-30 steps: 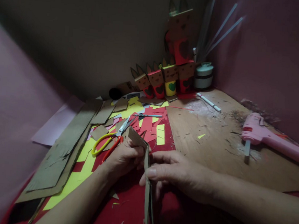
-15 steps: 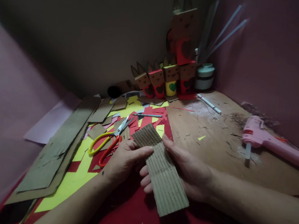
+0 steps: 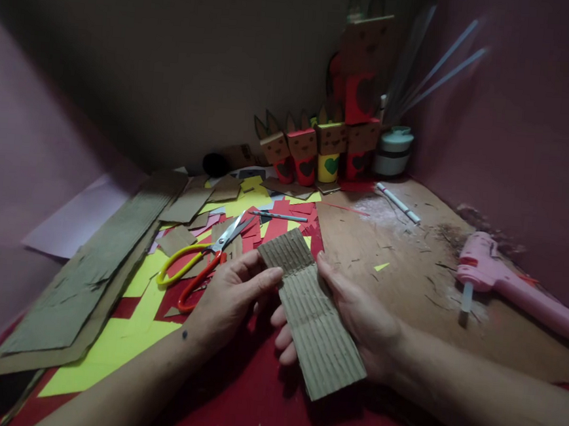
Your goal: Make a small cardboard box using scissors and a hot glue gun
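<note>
Both hands hold one strip of brown corrugated cardboard [image 3: 310, 313], ribbed face up, above red paper [image 3: 250, 394]. My left hand [image 3: 231, 297] pinches its left edge, thumb on top. My right hand [image 3: 359, 317] supports it from below and from the right, with fingertips showing under the strip's left side. Scissors [image 3: 196, 265] with yellow and red handles lie just left of my left hand on paper scraps.
Long cardboard sheets [image 3: 87, 276] and yellow paper [image 3: 106, 350] lie at the left. Small cardboard animal figures [image 3: 319, 150] stand at the back by a white jar [image 3: 392, 149]. A pink glue gun [image 3: 505, 283] rests at the right on the wooden board [image 3: 407, 275], with a white marker [image 3: 397, 202] farther back.
A second ago the strip stood on edge between my hands; it has been turned flat, ribbed face up. The hands have spread to its sides and the view has shifted slightly.
</note>
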A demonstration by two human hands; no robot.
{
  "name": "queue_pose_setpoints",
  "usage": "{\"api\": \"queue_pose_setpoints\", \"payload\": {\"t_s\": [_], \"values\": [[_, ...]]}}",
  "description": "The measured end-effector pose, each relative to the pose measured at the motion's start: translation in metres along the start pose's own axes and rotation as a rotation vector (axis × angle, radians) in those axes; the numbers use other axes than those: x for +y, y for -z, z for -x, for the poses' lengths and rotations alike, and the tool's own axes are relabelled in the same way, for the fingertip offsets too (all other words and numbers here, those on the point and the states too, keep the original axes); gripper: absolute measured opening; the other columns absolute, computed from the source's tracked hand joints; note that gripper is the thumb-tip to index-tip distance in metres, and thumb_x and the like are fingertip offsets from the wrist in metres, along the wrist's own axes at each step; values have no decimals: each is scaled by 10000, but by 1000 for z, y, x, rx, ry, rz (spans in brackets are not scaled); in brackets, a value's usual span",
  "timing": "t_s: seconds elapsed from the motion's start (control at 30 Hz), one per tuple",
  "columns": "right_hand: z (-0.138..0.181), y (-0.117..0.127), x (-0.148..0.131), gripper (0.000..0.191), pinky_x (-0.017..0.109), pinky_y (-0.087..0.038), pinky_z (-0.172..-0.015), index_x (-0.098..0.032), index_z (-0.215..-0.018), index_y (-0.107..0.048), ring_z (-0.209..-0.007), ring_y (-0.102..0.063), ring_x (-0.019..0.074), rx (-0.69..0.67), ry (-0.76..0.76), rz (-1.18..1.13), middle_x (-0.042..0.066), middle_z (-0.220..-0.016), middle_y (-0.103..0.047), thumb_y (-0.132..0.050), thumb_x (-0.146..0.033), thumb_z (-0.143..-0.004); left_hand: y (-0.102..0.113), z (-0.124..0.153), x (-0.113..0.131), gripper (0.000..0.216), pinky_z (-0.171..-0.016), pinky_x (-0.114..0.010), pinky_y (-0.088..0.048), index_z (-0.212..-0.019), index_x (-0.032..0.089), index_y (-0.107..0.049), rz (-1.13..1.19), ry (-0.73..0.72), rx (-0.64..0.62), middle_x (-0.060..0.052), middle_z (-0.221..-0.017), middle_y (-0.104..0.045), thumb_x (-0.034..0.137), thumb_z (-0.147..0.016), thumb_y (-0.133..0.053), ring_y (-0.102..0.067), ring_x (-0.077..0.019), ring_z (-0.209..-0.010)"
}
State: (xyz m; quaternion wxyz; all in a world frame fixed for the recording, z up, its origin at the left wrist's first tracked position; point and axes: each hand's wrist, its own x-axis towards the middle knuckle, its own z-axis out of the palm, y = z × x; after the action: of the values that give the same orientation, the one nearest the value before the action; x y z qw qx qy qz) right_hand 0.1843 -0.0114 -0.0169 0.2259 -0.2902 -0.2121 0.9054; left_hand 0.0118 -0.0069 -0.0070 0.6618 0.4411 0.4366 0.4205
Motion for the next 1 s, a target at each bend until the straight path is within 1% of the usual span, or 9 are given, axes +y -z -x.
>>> {"api": "queue_pose_setpoints", "payload": {"t_s": [0.1,0.23,0.33,0.47,0.57,0.7,0.77,0.87,1.0], "values": [[-1,-1,1,1015,282,-487,-629,-46,-798,-678,-567,-656,160,29,-15,2,123,-698,-647,32,-761,-923,-1,1,2,335,-381,-235,-365,-1157,202,-677,-18,-21,19,25,-522,-609,274,-834,-727,-500,-126,-360],[-2,-1,1,1021,285,-483,-632,-45,-830,-679,-557,-652,157,50,-20,6,114,-692,-639,33,-773,-913,-2,3,2,318,-405,-261,-404,-1129,218,-684,5,-35,34,18,-538,-625,259,-819,-734,-530,-151,-377],[-3,0,2,1012,291,-480,-642,-54,-837,-672,-567,-652,157,49,-11,10,115,-705,-642,41,-769,-916,1,1,1,304,-396,-249,-393,-1104,209,-689,-11,-58,61,12,-560,-640,257,-810,-746,-528,-140,-384],[-6,1,3,990,304,-482,-639,-59,-839,-665,-576,-655,169,58,2,11,118,-717,-642,-3,-792,-910,6,-4,1,187,-361,-214,-344,-933,175,-710,-191,-85,114,29,-492,-595,306,-806,-755,-473,-100,-352],[-7,3,4,1008,321,-492,-656,-54,-833,-665,-603,-667,186,42,-6,8,135,-725,-646,26,-785,-906,5,-6,6,129,-355,-203,-342,-783,173,-674,-339,-100,202,37,-462,-582,278,-798,-747,-472,-94,-347],[-7,5,3,1006,320,-497,-661,-61,-845,-669,-609,-667,189,35,-9,-5,130,-711,-652,59,-752,-919,2,-4,10,201,-364,-182,-343,-626,176,-586,-482,-172,314,43,-461,-588,200,-766,-729,-462,-73,-352],[-7,5,3,1015,314,-500,-647,-60,-841,-673,-603,-666,188,40,-26,-9,126,-704,-652,60,-758,-914,3,-2,10,224,-370,-183,-351,-609,178,-572,-525,-198,315,45,-457,-577,218,-770,-722,-460,-74,-360],[-6,4,3,1030,314,-508,-631,-59,-855,-677,-591,-666,188,33,-32,-19,124,-707,-651,33,-804,-888,8,0,8,211,-380,-199,-367,-667,191,-590,-516,-203,294,53,-482,-564,294,-803,-714,-479,-91,-386],[-3,4,1,997,292,-514,-626,-60,-875,-680,-590,-672,176,21,-31,-17,119,-709,-652,-26,-811,-897,15,-2,9,262,-440,-211,-400,-637,197,-565,-559,-298,284,46,-523,-555,314,-818,-713,-496,-97,-454]]}}
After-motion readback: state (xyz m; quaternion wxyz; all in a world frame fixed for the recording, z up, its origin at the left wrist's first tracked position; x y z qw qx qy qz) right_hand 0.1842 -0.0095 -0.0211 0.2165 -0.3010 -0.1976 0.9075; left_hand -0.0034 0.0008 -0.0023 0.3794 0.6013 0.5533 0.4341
